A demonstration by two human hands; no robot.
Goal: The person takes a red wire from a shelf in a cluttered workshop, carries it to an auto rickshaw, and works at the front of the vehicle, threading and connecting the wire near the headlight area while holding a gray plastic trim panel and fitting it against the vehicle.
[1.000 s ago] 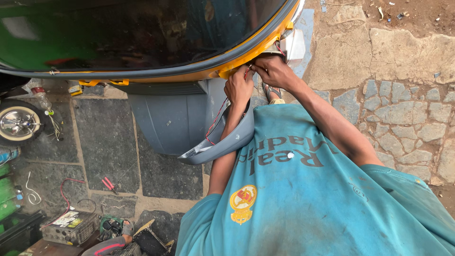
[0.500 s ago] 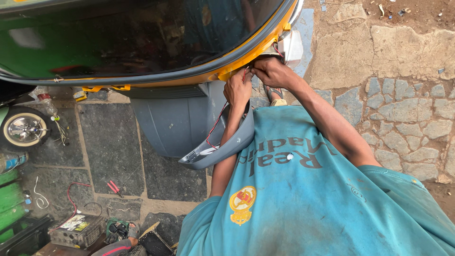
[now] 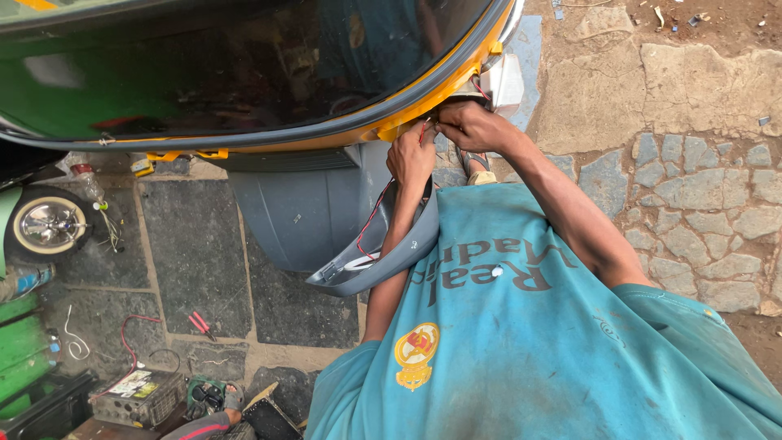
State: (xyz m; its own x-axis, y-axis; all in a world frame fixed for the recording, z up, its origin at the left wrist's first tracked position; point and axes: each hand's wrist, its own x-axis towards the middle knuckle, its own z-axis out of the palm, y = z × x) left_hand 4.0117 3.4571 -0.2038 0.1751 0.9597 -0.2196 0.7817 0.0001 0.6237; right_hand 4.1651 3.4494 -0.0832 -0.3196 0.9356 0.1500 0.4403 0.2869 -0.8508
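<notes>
Head view: both arms reached up toward 12 o'clock. Left hand point(image 3: 410, 159), fingers pinched on a red wire point(image 3: 376, 213) that trailed down toward 7 o'clock. Right hand point(image 3: 472, 126), fingers curled and pressed against the yellow body edge point(image 3: 423, 106), beside the white lamp housing point(image 3: 503, 81). Grey mudguard point(image 3: 309, 216) sat below.

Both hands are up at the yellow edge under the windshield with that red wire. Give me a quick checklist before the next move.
1. Left hand at the red wire: ok, fingers pinch its upper end.
2. Right hand at the yellow trim: ok, fingertips rest on the edge.
3. Wire joint itself: cannot tell, hidden by fingers.
4. Wire run: ok, it hangs free down to the grey fender.
5. Pliers within reach: not ok, lying on the stone floor, away from both hands.
</notes>
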